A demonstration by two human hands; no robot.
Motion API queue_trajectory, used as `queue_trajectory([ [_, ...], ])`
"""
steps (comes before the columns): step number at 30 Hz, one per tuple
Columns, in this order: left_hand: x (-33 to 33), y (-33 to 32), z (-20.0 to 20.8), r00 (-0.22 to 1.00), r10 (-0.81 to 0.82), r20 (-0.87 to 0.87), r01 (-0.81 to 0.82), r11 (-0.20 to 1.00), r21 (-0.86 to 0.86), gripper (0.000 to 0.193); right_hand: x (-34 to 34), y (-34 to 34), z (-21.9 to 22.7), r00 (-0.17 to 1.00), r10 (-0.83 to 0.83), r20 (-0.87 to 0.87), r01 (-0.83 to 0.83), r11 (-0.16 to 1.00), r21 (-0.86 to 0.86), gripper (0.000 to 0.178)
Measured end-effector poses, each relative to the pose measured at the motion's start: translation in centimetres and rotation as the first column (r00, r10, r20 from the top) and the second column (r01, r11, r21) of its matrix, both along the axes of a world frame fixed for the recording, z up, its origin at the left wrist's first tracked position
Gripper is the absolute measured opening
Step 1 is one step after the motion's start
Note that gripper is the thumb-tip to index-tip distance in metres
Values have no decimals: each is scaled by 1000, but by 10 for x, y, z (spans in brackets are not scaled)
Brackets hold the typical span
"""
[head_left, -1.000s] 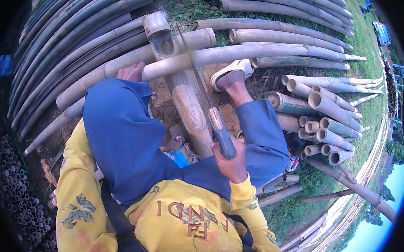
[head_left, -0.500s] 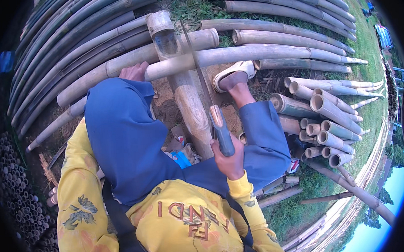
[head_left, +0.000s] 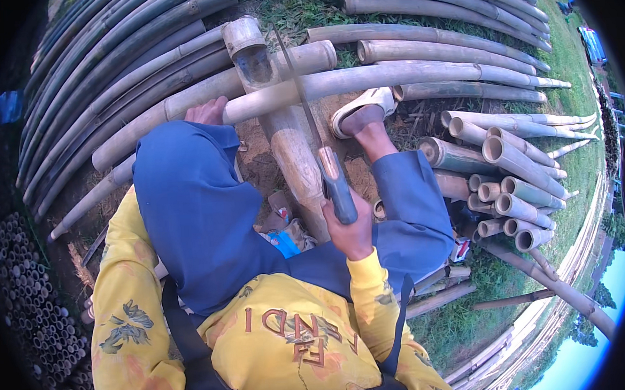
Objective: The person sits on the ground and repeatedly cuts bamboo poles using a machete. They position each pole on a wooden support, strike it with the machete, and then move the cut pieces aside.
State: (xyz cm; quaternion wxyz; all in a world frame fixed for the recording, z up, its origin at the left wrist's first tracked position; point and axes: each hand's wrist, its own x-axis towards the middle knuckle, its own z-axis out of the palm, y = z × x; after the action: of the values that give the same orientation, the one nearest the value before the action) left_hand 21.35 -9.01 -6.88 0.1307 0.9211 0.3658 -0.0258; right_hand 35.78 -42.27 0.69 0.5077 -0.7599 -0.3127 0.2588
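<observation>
My right hand [head_left: 350, 228] is wrapped round the dark handle of a hand saw [head_left: 337, 187]. Its long narrow blade points away from me and crosses a pale bamboo pole [head_left: 391, 78], touching it near the pole's left end. That pole lies crosswise over a thick bamboo post [head_left: 291, 157], which has a notch cut below its top. At the pole's left end, my left hand [head_left: 208, 111] is closed round it beside my raised left knee; some of its fingers are hidden. My foot in a pale clog [head_left: 362, 109] rests just below the pole, right of the blade.
Long bamboo poles [head_left: 131, 46] lie in rows at the far left, with more poles [head_left: 445, 39] at the far right. Cut bamboo lengths [head_left: 517, 165] are stacked at right. Many short tubes [head_left: 31, 298] fill the lower left. Sawdust and a blue wrapper [head_left: 284, 243] lie beneath me.
My right hand has pushed the saw a little away from me, its handle now closer to the pole. My left hand keeps its place on the pole's end.
</observation>
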Motion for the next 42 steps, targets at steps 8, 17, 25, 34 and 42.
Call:
queue_trajectory([
  [8, 2, 5, -6, 997, -78, 10, 77, 997, 8, 29, 3, -11, 2, 1000, -8, 10, 8, 998, -57, 11],
  [17, -5, 0, -6, 999, 4, -36, -4, 1000, 12, 31, -23, -63, 34, 998, 57, 3, -55, 976, -210, 21],
  [25, 11, 1, -1, 998, -61, -25, 61, 998, 0, 31, 27, 48, -42, 997, 1, 71, -4, 999, 47, 10],
  [34, 0, 1, 2, 999, -49, -23, 49, 999, -6, 31, -43, -82, 52, 1000, -25, 18, 28, 978, -208, 19],
  [42, 13, 1, -7, 997, -79, -5, 78, 996, -34, 29, 17, 28, -30, 997, -33, 76, 35, 999, -22, 11],
])
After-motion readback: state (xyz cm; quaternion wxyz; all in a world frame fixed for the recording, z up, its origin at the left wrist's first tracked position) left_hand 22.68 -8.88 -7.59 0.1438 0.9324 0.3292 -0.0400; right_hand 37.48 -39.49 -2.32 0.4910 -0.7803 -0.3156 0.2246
